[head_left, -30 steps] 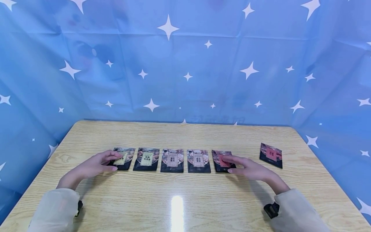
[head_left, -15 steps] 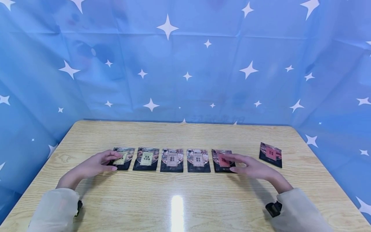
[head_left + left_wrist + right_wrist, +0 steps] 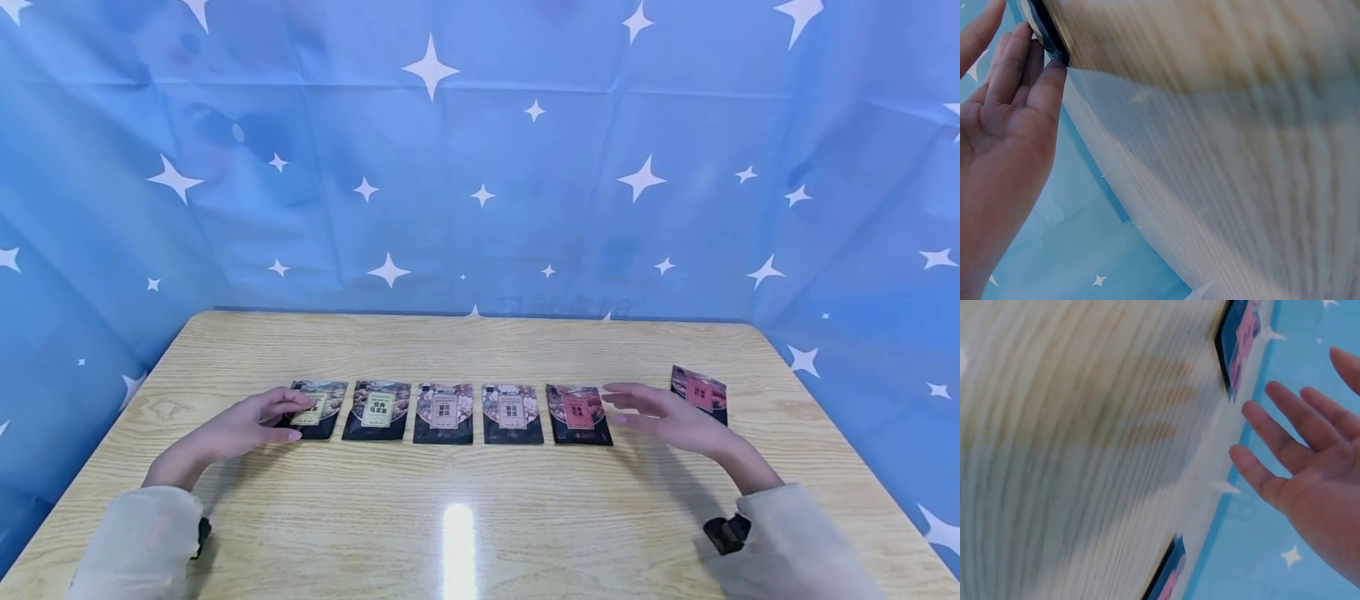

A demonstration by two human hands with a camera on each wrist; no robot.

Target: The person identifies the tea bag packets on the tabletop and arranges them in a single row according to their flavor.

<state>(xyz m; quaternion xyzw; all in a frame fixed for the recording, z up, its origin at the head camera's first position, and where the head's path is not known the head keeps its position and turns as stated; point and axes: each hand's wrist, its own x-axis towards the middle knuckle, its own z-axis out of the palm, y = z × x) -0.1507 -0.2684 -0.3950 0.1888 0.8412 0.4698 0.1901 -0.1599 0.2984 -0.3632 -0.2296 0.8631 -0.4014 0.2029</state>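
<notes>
Several dark tea sachets lie side by side in a row across the table. My left hand (image 3: 240, 429) has its fingertips on the leftmost sachet with a yellow-green label (image 3: 327, 397); in the left wrist view the fingers reach that sachet's edge (image 3: 1050, 31). Beside it lies a matching yellow-green sachet (image 3: 377, 411), then two with pale pink labels and flower prints (image 3: 443, 413). A red-labelled sachet (image 3: 579, 414) ends the row. My right hand (image 3: 682, 423), fingers extended and holding nothing, hovers just right of it. Another red-labelled sachet (image 3: 701, 392) lies askew behind that hand, partly covered by it.
The wood-grain table (image 3: 337, 517) has rounded back corners. A blue cloth with white stars (image 3: 480, 150) hangs behind and at both sides. Light glares off the table (image 3: 459, 550) near the front middle. Both forearms wear pale sleeves (image 3: 138, 542) with black wrist straps.
My right hand has lifted off the red-labelled sachet at the row's end and moved right, uncovering its label. My left hand stays on the leftmost sachet.
</notes>
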